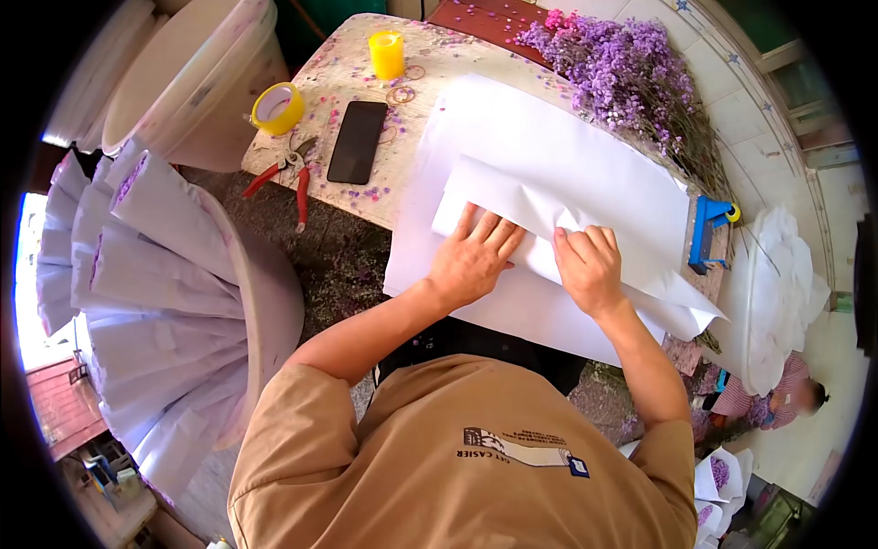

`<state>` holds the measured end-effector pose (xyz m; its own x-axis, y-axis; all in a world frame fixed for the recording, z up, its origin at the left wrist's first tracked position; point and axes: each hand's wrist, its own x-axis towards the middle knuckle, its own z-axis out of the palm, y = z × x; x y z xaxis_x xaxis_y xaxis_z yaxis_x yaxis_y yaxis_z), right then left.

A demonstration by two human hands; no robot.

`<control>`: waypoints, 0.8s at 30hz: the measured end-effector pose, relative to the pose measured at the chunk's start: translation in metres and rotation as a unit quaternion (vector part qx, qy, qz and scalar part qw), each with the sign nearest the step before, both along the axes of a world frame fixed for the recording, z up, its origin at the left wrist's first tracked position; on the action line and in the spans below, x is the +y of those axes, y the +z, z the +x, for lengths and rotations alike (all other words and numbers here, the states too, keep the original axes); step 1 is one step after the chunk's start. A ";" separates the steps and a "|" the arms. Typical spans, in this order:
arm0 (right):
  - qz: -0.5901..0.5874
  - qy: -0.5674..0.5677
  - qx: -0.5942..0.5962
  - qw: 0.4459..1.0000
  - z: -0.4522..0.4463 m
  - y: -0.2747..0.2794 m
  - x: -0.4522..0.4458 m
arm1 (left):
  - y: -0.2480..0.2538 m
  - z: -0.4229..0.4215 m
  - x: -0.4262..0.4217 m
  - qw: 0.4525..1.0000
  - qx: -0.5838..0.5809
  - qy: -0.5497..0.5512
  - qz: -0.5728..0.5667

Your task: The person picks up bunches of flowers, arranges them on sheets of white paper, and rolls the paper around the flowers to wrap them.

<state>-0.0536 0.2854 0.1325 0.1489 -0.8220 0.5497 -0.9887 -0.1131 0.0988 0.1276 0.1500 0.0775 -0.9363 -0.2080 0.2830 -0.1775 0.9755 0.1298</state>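
A sheet of white wrapping paper is folded over into a loose roll on top of more flat white sheets on the table. My left hand lies on the left part of the roll, its fingers stretched out and apart. To its right, my right hand is closed, pinching the edge of the wrapping paper. Whatever may be inside the roll is hidden. The paper's right corner juts past the table's near edge.
On the table are a phone, red-handled pruning shears, yellow tape rolls, a blue tape dispenser and purple flowers. A tub of wrapped bouquets stands left. Another person is at far right.
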 end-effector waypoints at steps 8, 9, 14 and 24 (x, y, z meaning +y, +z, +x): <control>0.120 -0.039 -0.019 0.992 0.014 0.015 0.011 | 0.008 0.016 0.003 0.980 0.117 -0.084 0.141; 0.119 -0.041 -0.020 0.992 0.014 0.015 0.012 | 0.006 0.022 0.006 0.960 0.163 -0.150 0.170; 0.182 -0.058 -0.055 0.980 0.020 0.014 0.021 | 0.063 -0.022 0.011 0.977 0.128 -0.106 0.135; 0.181 -0.169 -0.190 0.950 -0.077 0.040 0.083 | 0.040 -0.032 0.005 0.996 -0.061 -0.061 -0.011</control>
<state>-0.1304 0.3685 0.1720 -0.3094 -0.9333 0.1825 -0.9312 0.2584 -0.2573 0.0958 0.1545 0.1170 -0.9819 -0.0859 0.1686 -0.0709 0.9931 0.0932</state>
